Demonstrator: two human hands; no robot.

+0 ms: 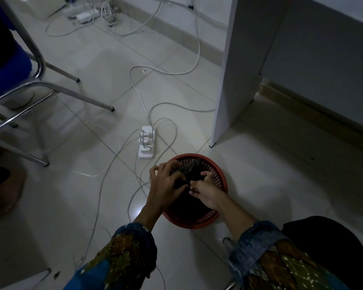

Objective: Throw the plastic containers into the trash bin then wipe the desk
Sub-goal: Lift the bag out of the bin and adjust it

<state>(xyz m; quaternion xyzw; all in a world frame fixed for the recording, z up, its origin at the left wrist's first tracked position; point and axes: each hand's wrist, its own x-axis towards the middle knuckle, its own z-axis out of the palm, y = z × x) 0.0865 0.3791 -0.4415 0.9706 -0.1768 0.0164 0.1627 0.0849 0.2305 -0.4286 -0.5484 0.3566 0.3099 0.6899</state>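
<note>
Pinching one dark plastic bag [194, 166] (crumpled), left hand [166, 185], right hand [205, 192], over one red bin [223, 181]

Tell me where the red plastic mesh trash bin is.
Head view, lower centre: the red plastic mesh trash bin sits under the left hand and right hand, beside the white power strip.

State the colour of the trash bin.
The bin is red, with a lattice wall; the head view, the only one, shows it.
</note>
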